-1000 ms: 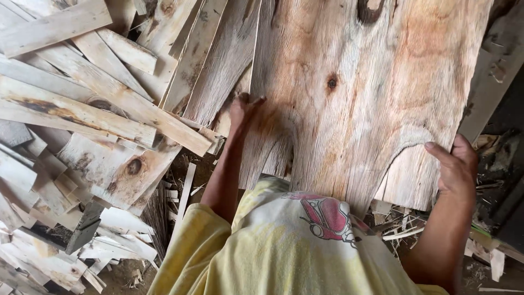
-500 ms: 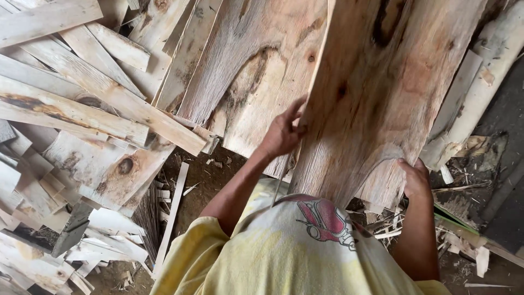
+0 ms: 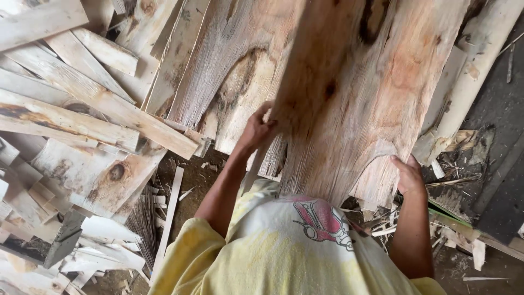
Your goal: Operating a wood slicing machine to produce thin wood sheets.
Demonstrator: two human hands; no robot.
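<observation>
Person is holding a big thin wood sheet [image 3: 360, 93] up in front of the chest, tilted, its ragged lower edge hanging just above the yellow shirt [image 3: 284, 251]. Left hand [image 3: 255, 130] is gripping the sheet's left edge, fingers curled round it. Right hand [image 3: 408, 175] is clamping the lower right corner, thumb on the near face, fingers hidden behind. The sheet is showing dark knots and reddish streaks and is covering most of the upper middle of the view. Behind it, a second pale sheet [image 3: 229, 82] with a dark curved stain is leaning the same way. A pile of rough planks [image 3: 82, 104] is lying at left, one with a round knot. Splinters and scraps [image 3: 458, 218] are littering the dirt floor [image 3: 196, 180] at lower right.
</observation>
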